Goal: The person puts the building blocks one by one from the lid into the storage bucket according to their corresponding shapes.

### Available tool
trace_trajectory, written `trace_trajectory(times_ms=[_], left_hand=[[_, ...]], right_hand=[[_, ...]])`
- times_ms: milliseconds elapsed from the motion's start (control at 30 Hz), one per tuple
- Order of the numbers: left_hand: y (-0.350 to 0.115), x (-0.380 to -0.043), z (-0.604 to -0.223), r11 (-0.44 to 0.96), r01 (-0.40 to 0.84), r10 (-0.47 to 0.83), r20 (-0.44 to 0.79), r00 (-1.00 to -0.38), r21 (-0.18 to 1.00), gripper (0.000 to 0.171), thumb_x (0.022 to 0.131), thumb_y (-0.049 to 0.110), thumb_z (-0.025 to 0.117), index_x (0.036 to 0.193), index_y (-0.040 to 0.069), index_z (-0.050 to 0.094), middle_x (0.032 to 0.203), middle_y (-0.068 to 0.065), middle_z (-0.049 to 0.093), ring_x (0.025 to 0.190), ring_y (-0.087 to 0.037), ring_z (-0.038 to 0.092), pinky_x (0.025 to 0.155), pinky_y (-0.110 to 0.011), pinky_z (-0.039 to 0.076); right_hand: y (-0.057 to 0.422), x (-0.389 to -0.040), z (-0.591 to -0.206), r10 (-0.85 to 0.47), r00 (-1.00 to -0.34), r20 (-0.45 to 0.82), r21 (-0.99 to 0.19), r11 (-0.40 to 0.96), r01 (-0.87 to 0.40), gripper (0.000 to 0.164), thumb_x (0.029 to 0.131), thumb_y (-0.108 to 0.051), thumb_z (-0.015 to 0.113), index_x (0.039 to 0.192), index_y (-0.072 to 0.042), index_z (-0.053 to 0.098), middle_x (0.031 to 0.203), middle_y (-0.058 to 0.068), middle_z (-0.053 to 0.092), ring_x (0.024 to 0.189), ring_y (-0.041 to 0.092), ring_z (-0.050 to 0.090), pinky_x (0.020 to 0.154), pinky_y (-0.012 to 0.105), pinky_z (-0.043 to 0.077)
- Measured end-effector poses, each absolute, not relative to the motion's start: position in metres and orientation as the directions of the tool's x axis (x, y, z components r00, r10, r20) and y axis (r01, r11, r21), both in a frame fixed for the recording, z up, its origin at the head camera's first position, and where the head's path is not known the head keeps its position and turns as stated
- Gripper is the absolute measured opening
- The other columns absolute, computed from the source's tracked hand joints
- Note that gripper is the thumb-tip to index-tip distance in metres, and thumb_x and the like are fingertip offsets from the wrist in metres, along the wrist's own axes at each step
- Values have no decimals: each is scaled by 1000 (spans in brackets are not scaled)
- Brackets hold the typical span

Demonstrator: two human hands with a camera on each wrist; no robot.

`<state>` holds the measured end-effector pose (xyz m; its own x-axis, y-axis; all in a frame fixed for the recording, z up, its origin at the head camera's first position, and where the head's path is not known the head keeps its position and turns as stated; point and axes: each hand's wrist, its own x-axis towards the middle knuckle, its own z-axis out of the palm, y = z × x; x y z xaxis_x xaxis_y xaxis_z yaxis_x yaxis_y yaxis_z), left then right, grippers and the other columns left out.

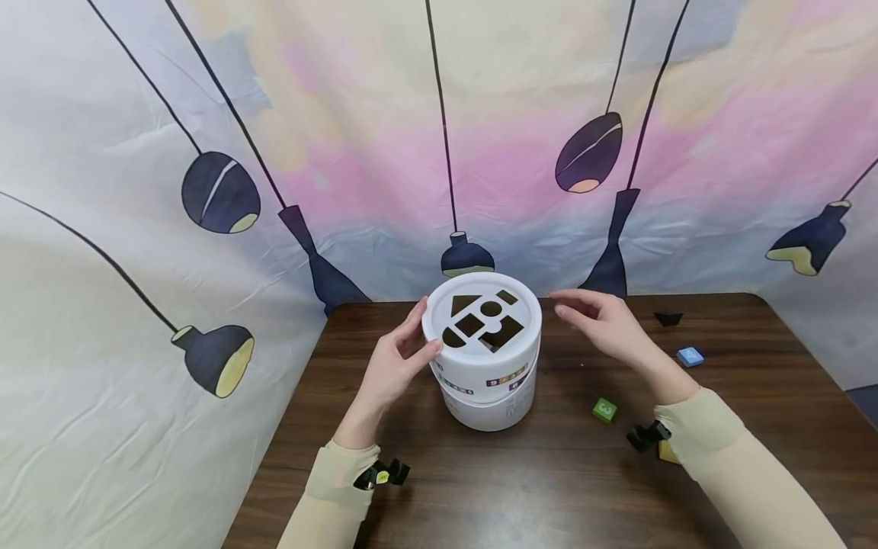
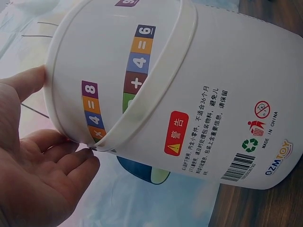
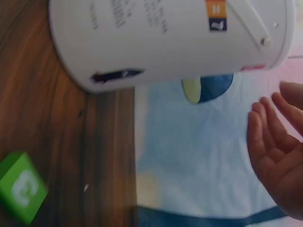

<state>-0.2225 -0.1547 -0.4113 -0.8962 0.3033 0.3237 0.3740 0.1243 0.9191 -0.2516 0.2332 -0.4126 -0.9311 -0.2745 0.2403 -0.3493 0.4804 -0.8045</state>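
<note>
A white shape-sorter bucket (image 1: pixel 488 393) stands upright on the table. Its round lid (image 1: pixel 439 301) has several cut-out holes of different shapes. With thumb and fingers spread along the rim, my left hand (image 1: pixel 391 358) holds the bucket's upper left side; the left wrist view shows that hand (image 2: pixel 42 175) against the lid's edge and the bucket's printed wall (image 2: pixel 208 118). Apart from the bucket, to its right, my right hand (image 1: pixel 607 324) hovers with loosely bent fingers and nothing in them. A green block (image 1: pixel 604 410) marked with a 3 lies below it.
Right of the right hand lie a dark block (image 1: pixel 668 318) and a blue block (image 1: pixel 690 356). A yellow block (image 1: pixel 668 451) is partly hidden by the right sleeve. Behind the brown table (image 1: pixel 521 488) hangs a cloth (image 1: pixel 384 152) printed with lamps.
</note>
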Motion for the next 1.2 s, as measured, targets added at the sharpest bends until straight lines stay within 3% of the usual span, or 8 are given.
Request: trace_trajectory(times_ms=[167, 500, 667, 867, 1200], left_hand=[[-155, -224, -412, 124, 377, 307, 326, -894, 918, 73, 102, 12, 75, 166, 11, 40, 172, -7, 34, 154, -19, 39, 121, -47, 35], [-155, -223, -411, 135, 382, 310, 327, -893, 914, 73, 102, 13, 75, 166, 12, 40, 172, -3, 35, 153, -19, 40, 120, -41, 38], [-155, -223, -411, 132, 380, 308, 326, -894, 916, 73, 102, 13, 75, 166, 11, 40, 172, -6, 34, 154, -19, 39, 120, -40, 38], [-155, -221, -412, 131, 374, 303, 322, -897, 918, 73, 102, 12, 75, 166, 10, 39, 171, -1, 35, 154, -19, 40, 120, -38, 38], [-155, -222, -413, 107, 376, 306, 330, -893, 920, 74, 102, 11, 75, 166, 9, 39, 172, -3, 34, 153, -21, 40, 121, -52, 34]], right_hand=[[257, -244, -429, -375, -916, 144, -713, 602, -359, 41, 108, -36, 68, 142, -15, 71, 134, 9, 73, 118, 28, 70, 92, 48, 59], [288, -219, -457, -464, -884, -55, -677, 668, -308, 43, 100, -22, 79, 139, -6, 71, 129, 12, 73, 116, 29, 69, 91, 44, 58], [296, -209, -467, -449, -890, -83, -662, 692, -288, 42, 96, -15, 82, 135, -5, 72, 124, 11, 74, 111, 28, 69, 86, 44, 58], [299, -200, -478, -449, -888, -99, -677, 684, -271, 41, 94, -13, 84, 133, -5, 73, 124, 11, 74, 106, 26, 71, 84, 36, 60], [296, -195, -490, -458, -881, -120, -669, 693, -269, 42, 92, -13, 86, 131, -5, 74, 119, 5, 74, 105, 25, 70, 84, 38, 59]])
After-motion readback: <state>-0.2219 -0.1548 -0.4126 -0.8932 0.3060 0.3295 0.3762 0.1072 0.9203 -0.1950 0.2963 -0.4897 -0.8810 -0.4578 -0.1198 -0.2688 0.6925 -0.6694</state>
